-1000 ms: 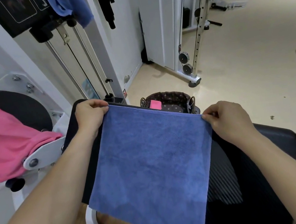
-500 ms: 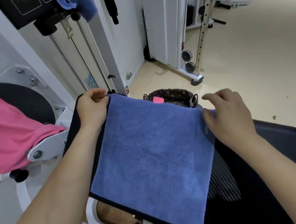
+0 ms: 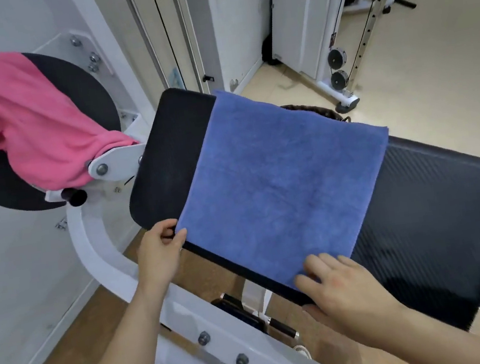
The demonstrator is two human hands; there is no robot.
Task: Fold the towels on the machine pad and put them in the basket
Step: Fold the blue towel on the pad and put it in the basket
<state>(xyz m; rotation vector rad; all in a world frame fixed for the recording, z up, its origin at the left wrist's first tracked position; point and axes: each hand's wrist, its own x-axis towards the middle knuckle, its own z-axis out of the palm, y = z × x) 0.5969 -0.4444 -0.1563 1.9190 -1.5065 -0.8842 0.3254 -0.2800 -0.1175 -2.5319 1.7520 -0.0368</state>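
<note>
**Task status: early stage.**

1. The blue terry towel [image 3: 281, 182] lies spread flat across the middle of the black machine pad [image 3: 168, 160]. Its far edge reaches the far edge of the pad and its near edge runs along the near edge. Bare padding shows at the left end and the right end. No fold line is visible, and the number of layers cannot be determined.

2. The left hand [image 3: 159, 253] is at the near left corner of the towel. The thumb and curled fingers [image 3: 162, 227] pinch that corner at the near edge of the pad.

3. The right hand [image 3: 347, 289] is at the near right corner of the towel. Its fingers [image 3: 318, 263] are straight and slightly spread and rest flat on the cloth. They enclose nothing. The thumb sits below the pad edge.

4. A pink towel [image 3: 26, 118] hangs loosely bunched over the round black pad [image 3: 92, 88] to the left of the machine pad. It is unfolded.

5. The dark woven basket [image 3: 315, 111] stands on the floor behind the far edge of the machine pad. Only a strip of its rim is visible above the blue towel, and its contents cannot be seen.

**Assessment.** The blue towel appears laid out and squared, ready for a fold. Remaining work:

- fold the blue towel
- transfer it to the basket
- fold the pink towel and transfer it to the basket
</note>
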